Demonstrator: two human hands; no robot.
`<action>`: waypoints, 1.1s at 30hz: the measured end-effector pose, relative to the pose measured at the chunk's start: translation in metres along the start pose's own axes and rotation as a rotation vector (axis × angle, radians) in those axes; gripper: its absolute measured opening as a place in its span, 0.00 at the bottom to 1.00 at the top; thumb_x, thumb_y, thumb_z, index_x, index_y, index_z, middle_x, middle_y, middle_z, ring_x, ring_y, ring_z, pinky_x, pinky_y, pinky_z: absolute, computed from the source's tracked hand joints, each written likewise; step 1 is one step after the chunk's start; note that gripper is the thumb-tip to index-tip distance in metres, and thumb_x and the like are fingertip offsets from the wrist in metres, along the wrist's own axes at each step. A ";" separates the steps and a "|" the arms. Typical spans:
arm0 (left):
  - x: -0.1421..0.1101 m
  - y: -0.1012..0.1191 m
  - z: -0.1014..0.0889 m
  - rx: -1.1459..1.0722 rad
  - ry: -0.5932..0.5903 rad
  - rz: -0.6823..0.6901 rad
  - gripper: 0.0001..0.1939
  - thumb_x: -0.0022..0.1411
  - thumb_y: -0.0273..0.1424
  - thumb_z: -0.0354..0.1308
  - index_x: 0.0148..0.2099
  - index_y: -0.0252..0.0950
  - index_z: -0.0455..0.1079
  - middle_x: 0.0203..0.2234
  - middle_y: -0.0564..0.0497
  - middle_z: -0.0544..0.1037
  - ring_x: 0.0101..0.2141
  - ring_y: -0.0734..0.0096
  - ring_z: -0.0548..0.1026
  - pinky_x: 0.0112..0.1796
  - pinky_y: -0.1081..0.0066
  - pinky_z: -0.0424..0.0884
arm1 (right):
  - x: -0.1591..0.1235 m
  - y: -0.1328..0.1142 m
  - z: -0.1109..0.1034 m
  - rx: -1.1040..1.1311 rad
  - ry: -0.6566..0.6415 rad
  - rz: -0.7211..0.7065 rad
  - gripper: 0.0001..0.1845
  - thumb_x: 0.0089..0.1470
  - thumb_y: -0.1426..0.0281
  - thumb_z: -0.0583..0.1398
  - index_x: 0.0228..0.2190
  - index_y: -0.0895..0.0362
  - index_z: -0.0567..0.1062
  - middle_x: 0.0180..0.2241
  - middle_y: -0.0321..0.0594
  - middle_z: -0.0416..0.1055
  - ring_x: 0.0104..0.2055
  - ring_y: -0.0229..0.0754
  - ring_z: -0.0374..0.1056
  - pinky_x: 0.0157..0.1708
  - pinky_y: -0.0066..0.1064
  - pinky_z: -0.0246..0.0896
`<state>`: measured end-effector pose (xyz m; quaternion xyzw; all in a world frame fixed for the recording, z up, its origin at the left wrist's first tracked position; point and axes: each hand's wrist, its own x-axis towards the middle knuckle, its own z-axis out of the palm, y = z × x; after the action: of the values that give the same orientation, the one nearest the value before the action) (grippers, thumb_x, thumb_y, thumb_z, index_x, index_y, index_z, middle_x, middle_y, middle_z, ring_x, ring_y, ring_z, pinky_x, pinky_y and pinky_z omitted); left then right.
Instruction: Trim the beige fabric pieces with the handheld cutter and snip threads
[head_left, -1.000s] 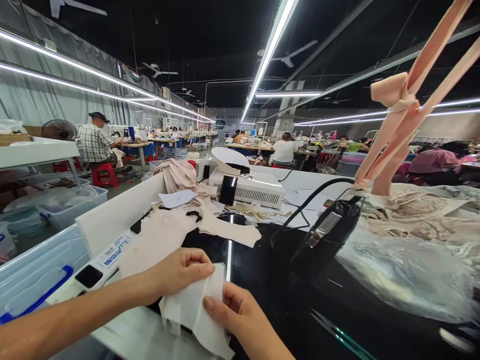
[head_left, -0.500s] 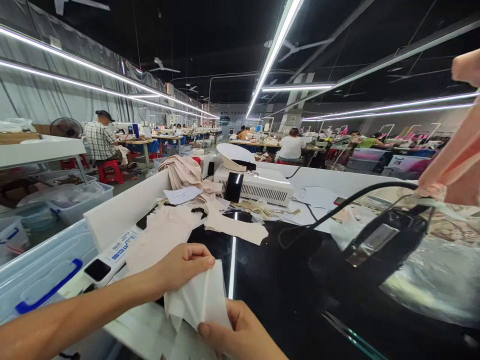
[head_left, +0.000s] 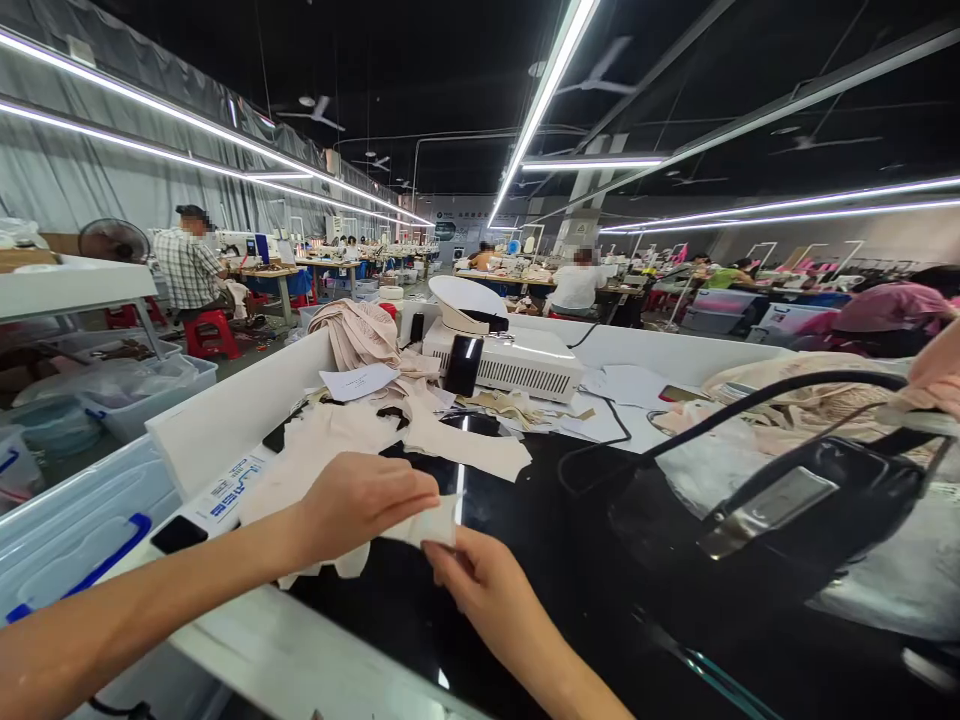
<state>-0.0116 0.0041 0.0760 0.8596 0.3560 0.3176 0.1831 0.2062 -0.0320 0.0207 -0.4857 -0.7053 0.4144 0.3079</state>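
Observation:
My left hand (head_left: 358, 503) is closed on a small white fabric piece (head_left: 424, 526), held just above the glossy black worktable (head_left: 525, 560). My right hand (head_left: 476, 578) pinches the same piece from below at its right end. More of the white fabric hangs under my left hand. Beige cut fabric pieces (head_left: 420, 440) lie on the table just beyond my hands.
A black electric iron (head_left: 795, 500) with a cord stands at right by bagged lace fabric (head_left: 885, 590). A white machine (head_left: 510, 365) sits at the table's back, a blue-handled plastic bin (head_left: 67, 530) at left. Other people work at distant tables.
The white fabric piece has been lifted and flattened from an upright fold into a narrow strip between my hands. The view has swung left, so the pink ribbon at right is out of view.

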 end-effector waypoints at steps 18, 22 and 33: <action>-0.040 -0.028 0.072 0.440 -0.088 0.589 0.13 0.82 0.42 0.60 0.51 0.37 0.75 0.42 0.51 0.83 0.39 0.63 0.77 0.46 0.64 0.73 | 0.021 0.058 -0.054 -1.123 0.367 -0.366 0.35 0.55 0.92 0.52 0.55 0.59 0.83 0.54 0.55 0.84 0.56 0.60 0.80 0.48 0.47 0.79; -0.042 -0.029 0.072 0.409 -0.057 0.574 0.11 0.83 0.40 0.59 0.52 0.38 0.75 0.36 0.53 0.82 0.41 0.62 0.78 0.57 0.62 0.72 | 0.008 0.059 -0.042 -1.111 0.316 -0.548 0.38 0.52 0.94 0.52 0.51 0.51 0.83 0.49 0.41 0.85 0.50 0.47 0.82 0.46 0.36 0.79; -0.052 -0.034 0.070 0.288 -0.051 0.483 0.08 0.81 0.37 0.61 0.53 0.40 0.77 0.50 0.47 0.84 0.52 0.60 0.81 0.66 0.59 0.70 | -0.035 0.022 -0.045 -1.120 0.475 -0.793 0.32 0.61 0.92 0.49 0.51 0.55 0.83 0.45 0.41 0.86 0.47 0.44 0.81 0.49 0.37 0.74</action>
<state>-0.0090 -0.0166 -0.0151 0.9444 0.1773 0.2765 -0.0129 0.2650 -0.0476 0.0216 -0.3551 -0.8490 -0.2682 0.2849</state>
